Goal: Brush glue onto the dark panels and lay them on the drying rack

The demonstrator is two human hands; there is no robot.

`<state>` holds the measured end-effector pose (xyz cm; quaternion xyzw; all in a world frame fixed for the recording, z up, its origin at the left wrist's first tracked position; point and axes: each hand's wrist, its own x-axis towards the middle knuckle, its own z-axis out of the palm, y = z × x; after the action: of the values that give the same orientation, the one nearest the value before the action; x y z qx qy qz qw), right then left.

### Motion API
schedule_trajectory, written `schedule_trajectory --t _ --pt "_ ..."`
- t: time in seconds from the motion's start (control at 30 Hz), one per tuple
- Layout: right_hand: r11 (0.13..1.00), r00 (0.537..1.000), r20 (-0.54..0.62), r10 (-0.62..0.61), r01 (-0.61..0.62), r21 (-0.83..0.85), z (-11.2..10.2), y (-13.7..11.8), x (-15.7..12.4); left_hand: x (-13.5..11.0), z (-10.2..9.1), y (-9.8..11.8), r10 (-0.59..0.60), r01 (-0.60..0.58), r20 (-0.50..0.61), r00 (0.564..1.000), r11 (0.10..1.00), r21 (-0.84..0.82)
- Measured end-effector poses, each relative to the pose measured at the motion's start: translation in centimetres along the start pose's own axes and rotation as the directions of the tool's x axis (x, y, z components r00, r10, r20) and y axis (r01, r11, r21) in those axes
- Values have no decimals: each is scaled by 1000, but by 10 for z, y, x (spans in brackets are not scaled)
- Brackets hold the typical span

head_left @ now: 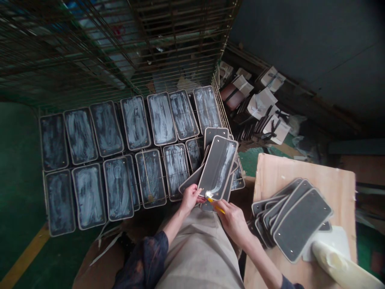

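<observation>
My left hand (191, 197) grips the lower left corner of a dark grey rectangular panel (212, 164) with a pale rim and small metal studs near its corners. A streak of wet white paste runs down the panel's right side. In my right hand (236, 222) is a brush (218, 206) with a yellow handle, its whitened tip touching the panel's lower edge. Several similar panels lie fanned beneath the held one, partly hidden by it. Beyond them, rows of white-smeared panels (162, 118) lie on a wire rack (225, 116).
To my right, a wooden board (341, 190) bears a stack of unsmeared grey panels (302, 224) and a pale yellowish container (339, 263). Wire mesh (186, 40) rises behind the rack. Tied bundles of pieces (261, 104) stand on the floor at the back right.
</observation>
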<state>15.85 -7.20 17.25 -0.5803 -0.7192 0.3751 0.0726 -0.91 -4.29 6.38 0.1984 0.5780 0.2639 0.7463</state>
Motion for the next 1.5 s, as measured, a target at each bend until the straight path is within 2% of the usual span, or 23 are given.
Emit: schedule_trajectory --t 0.1,0.2,0.37,0.53,0.8,0.87,0.93,1.03,1.1,1.2,1.3,1.33,1.4,1.5 --pt "985 1000 -19 -16 19 172 -6 2 17 -1 -2 2 -4 3 31 1000 1000 30" --pt "956 995 -92 -24 50 290 -11 13 36 0 -3 2 3 -5 37 999 999 54" --pt "932 967 -254 35 60 358 -19 43 70 3 -5 -2 33 -39 60 998 993 108" --pt "940 916 -397 58 84 330 -34 62 105 5 -4 -1 43 -47 34 998 990 136" --pt "986 809 -586 -34 125 115 -66 77 143 6 -3 -6 59 -60 10 998 994 95" --pt "991 821 -567 -72 121 50 -72 77 148 7 -4 -10 62 -63 18 998 995 79" --pt "993 860 -497 -117 106 -50 -74 78 151 8 -5 -12 64 -66 28 998 995 75" --pt "971 926 -331 -180 114 -210 -73 78 147 9 -5 -12 69 -71 20 997 993 90" --pt "955 951 -222 -216 159 -251 -71 77 137 8 -4 -11 74 -74 10 997 993 94" --pt "958 967 -92 -237 217 -187 -72 72 113 8 -4 -11 68 -68 2 998 994 81" --pt "976 976 0 -218 218 -20 -79 65 94 8 -4 -11 59 -60 12 998 996 65" --pt "977 978 -9 -210 210 37 -83 64 92 8 -4 -11 57 -58 17 998 997 60" --pt "976 977 -108 -182 193 100 -91 66 95 9 -4 -11 54 -54 17 998 997 49" --pt "986 939 -309 -151 167 25 -103 77 116 8 -3 -10 46 -47 2 999 998 38"
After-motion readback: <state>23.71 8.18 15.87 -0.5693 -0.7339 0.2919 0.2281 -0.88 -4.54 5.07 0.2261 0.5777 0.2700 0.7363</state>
